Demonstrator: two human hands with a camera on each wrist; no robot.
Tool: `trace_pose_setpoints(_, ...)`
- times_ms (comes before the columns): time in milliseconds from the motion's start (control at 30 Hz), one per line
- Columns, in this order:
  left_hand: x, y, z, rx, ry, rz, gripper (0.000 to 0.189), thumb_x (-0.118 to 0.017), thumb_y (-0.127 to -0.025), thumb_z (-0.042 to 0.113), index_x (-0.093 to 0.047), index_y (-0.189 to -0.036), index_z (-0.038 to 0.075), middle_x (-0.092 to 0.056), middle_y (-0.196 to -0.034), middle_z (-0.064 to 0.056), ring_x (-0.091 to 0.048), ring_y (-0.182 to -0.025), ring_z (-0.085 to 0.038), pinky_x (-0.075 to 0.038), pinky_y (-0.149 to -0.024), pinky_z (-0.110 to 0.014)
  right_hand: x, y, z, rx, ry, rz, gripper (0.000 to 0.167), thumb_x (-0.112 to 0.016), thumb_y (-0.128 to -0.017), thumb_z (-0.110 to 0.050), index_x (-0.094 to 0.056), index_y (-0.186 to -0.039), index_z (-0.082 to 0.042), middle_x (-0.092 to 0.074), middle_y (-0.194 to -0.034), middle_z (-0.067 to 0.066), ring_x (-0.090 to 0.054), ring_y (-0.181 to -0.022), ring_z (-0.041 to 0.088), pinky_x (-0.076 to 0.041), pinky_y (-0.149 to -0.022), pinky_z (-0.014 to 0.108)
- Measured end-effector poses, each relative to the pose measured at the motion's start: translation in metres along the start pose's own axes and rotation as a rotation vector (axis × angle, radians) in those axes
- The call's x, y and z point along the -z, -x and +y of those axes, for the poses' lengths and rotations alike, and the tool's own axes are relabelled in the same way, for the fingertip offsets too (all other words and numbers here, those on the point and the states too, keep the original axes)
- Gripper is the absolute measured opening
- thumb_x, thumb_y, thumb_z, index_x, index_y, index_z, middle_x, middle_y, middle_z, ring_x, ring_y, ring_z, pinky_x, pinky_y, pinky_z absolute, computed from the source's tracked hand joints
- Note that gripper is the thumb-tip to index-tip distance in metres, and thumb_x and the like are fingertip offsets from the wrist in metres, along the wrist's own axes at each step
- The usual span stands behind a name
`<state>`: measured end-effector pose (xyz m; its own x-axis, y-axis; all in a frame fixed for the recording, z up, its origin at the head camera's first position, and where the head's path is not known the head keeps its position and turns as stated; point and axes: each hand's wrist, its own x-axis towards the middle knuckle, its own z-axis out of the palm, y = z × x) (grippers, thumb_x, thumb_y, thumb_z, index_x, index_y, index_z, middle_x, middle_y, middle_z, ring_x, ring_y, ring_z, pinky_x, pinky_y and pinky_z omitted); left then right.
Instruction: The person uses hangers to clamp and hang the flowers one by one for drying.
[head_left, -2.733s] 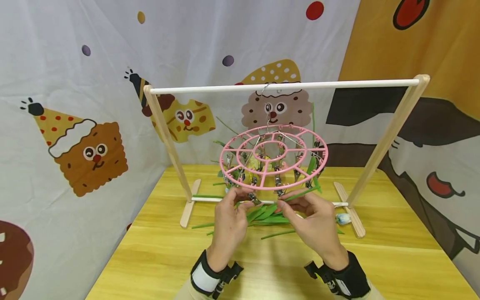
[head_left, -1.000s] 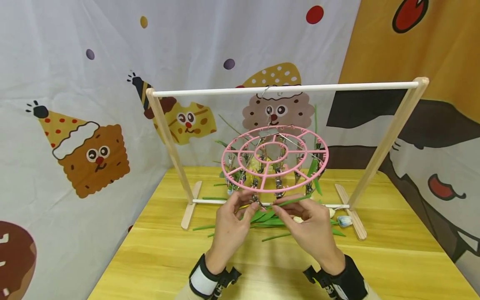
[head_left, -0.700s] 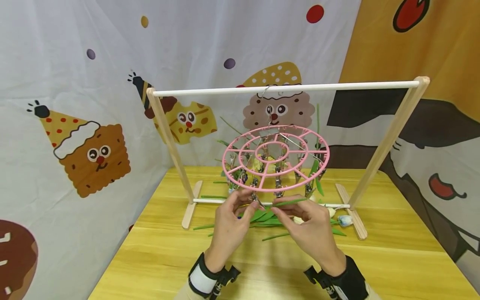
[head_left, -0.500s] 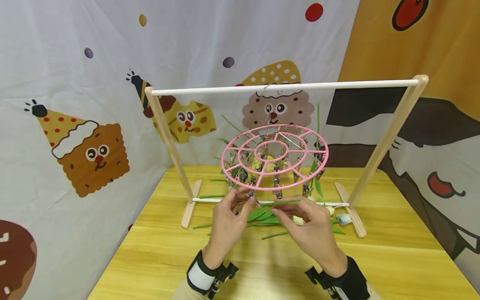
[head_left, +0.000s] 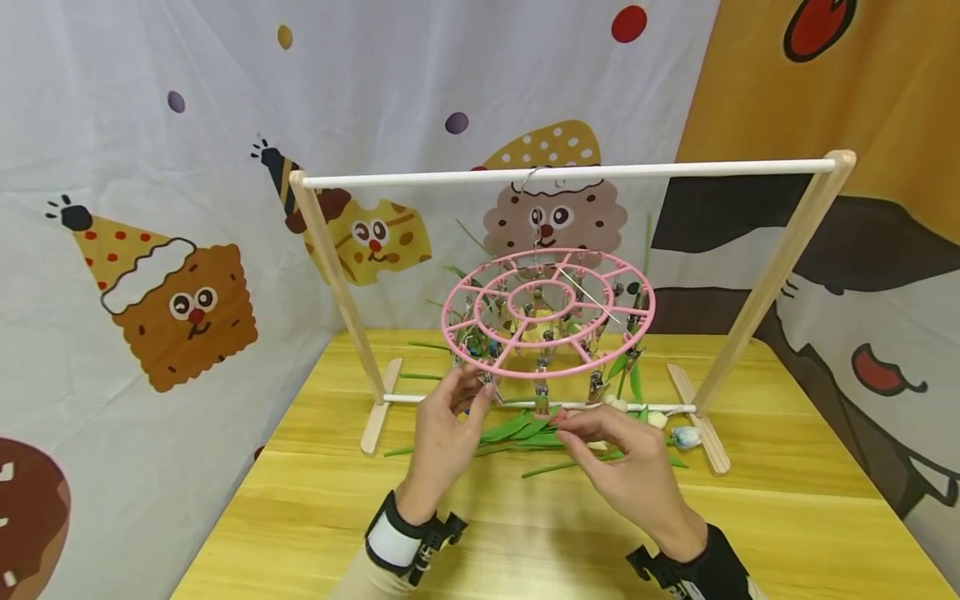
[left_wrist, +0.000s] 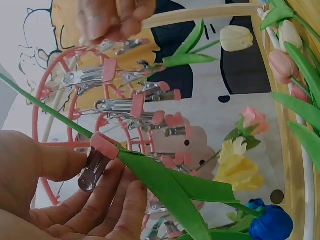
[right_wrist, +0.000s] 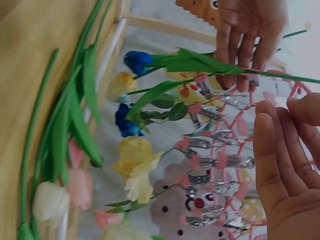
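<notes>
In the left wrist view, my left hand (left_wrist: 55, 185) holds a metal clip (left_wrist: 92, 172) with pink tips between thumb and fingers. The clip grips the green stem of a blue tulip (left_wrist: 270, 222), whose bloom points down toward the table. This clip is at the near left rim of a round pink drying hanger (head_left: 525, 375). My right hand (head_left: 630, 462) is just right of the hanger's near side, below the ring. Thumb and fingertips are close together with nothing between them, as the right wrist view (right_wrist: 295, 165) shows.
The hanger hangs from the white rod (head_left: 420, 177) of a wooden stand (head_left: 780, 275). Other clips hold several flowers, among them a yellow one (right_wrist: 135, 155) and a blue rose (right_wrist: 127, 120). More tulips (head_left: 517, 429) lie on the wooden table (head_left: 315, 517) around the stand's lower bar.
My right hand has let go of the green stem and drawn slightly away. My left hand has shifted left with the clip, and the pink hanger has turned a little.
</notes>
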<state>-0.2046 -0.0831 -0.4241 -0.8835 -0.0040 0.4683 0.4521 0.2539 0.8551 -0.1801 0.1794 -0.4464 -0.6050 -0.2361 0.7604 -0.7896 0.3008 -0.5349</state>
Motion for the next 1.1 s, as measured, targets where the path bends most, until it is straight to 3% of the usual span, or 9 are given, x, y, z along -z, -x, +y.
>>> trace_pose_setpoints(333,0.005,-0.010,-0.007,-0.038,-0.027,0.027,0.029,-0.076,-0.114,0.008,-0.076,-0.143,0.007,-0.085,-0.120,-0.016,-0.086,-0.109,-0.030,-0.072,-0.105,-0.042,0.004,0.017,0.019,-0.052,0.129,-0.088,0.038,-0.094,-0.089,0.012,-0.087,-0.111,-0.018,-0.087,-0.108,-0.002,-0.082,-0.089,0.006,-0.068,-0.079,0.018)
trace_pose_setpoints(633,0.010,-0.013,-0.012,-0.021,-0.034,0.040,0.032,-0.071,-0.117,0.010,-0.073,-0.148,0.002,-0.084,-0.126,-0.021,-0.084,-0.115,-0.033,-0.070,-0.108,-0.050,0.003,0.027,0.036,-0.121,0.229,-0.168,0.036,-0.094,-0.093,0.005,-0.087,-0.114,-0.023,-0.086,-0.110,-0.008,-0.081,-0.091,0.004,-0.072,-0.078,0.031)
trace_pose_setpoints(867,0.014,-0.014,-0.015,-0.009,-0.028,0.048,0.035,-0.071,-0.117,0.011,-0.072,-0.151,0.005,-0.083,-0.128,-0.021,-0.084,-0.119,-0.035,-0.069,-0.110,-0.056,-0.002,0.030,0.052,-0.267,0.335,-0.335,0.027,-0.092,-0.099,-0.003,-0.087,-0.117,-0.022,-0.085,-0.118,-0.003,-0.081,-0.098,0.010,-0.071,-0.084,0.028)
trace_pose_setpoints(1100,0.019,-0.013,-0.018,-0.003,-0.058,0.088,0.041,-0.075,-0.115,0.012,-0.069,-0.156,0.008,-0.084,-0.131,-0.016,-0.084,-0.124,-0.036,-0.067,-0.115,-0.055,-0.010,0.033,0.067,-0.321,0.463,-0.513,0.025,-0.092,-0.100,-0.007,-0.087,-0.124,-0.013,-0.086,-0.125,0.005,-0.084,-0.109,0.024,-0.072,-0.086,0.034)
